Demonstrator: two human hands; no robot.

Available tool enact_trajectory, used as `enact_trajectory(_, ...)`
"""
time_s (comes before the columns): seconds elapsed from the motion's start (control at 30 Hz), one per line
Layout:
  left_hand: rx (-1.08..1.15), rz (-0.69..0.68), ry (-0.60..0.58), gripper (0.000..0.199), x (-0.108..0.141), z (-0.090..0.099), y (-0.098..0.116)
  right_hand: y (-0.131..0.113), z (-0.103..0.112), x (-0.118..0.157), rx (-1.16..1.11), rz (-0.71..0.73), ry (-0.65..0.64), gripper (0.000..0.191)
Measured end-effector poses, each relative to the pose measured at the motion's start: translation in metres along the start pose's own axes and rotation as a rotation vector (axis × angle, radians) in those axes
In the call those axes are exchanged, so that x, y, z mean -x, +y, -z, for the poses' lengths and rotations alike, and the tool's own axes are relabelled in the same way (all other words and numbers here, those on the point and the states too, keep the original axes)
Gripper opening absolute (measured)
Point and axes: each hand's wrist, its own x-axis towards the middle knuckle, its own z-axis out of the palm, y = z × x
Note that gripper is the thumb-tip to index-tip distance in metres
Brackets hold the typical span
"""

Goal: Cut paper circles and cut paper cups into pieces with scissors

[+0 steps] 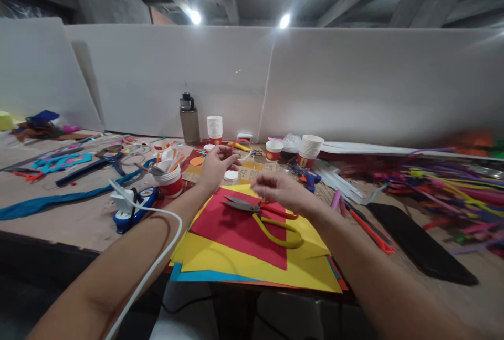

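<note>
My left hand (218, 166) is closed in a pinch on a thin red-and-white ring (249, 157), held above the far edge of the paper stack. My right hand (277, 188) hovers just above the scissors, its fingers bent and smeared by motion; whether anything is in them does not show. The scissors (258, 210), with one red and one yellow handle, lie slightly spread on a red sheet (224, 224). Beneath it are yellow sheets (236, 260), with blue and orange edges showing.
To the left stand a cup of tools (171, 182) and a blue power strip (134, 214) with a white cable. Stacked paper cups (309, 151) and a bottle (189, 122) are at the back. At right lie a black phone-like slab (421, 245), a red-orange cutter (372, 229) and pipe cleaners (464, 193).
</note>
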Motion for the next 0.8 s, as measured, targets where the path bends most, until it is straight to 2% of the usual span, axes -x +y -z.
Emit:
enact_trajectory(0.03,-0.046,-0.043,-0.030,0.040,0.002,-0.002,-0.001,0.008,0.000,-0.006,-0.015,-0.005,0.218,0.027)
enact_trajectory(0.07,-0.080,-0.075,-0.064,0.039,0.005,-0.003,-0.001,0.016,0.001,-0.011,-0.039,-0.014,0.367,0.032)
enact_trajectory(0.13,-0.118,-0.101,-0.140,0.037,0.011,-0.007,-0.002,0.029,0.006,-0.018,-0.070,0.013,0.475,0.045)
enact_trajectory(0.23,-0.162,-0.090,-0.229,0.032,0.018,-0.012,-0.003,0.039,0.011,-0.020,-0.080,0.096,0.435,0.053)
enact_trajectory(0.37,-0.187,-0.042,-0.272,0.034,0.022,-0.013,-0.006,0.039,0.014,-0.017,-0.055,0.113,0.422,0.034)
enact_trajectory(0.47,-0.183,0.031,-0.295,0.035,0.021,-0.012,-0.006,0.037,0.013,-0.017,-0.138,0.047,0.437,0.031)
enact_trajectory(0.6,-0.146,0.125,-0.310,0.036,0.018,-0.010,-0.009,0.035,0.011,-0.016,-0.381,-0.092,0.400,0.034)
enact_trajectory(0.73,-0.128,0.101,-0.274,0.037,0.017,-0.010,-0.010,0.035,0.011,-0.015,-0.463,-0.229,0.353,0.028)
enact_trajectory(0.8,-0.166,0.080,-0.317,0.045,0.018,-0.011,-0.009,0.036,0.011,-0.014,-0.462,-0.255,0.344,0.024)
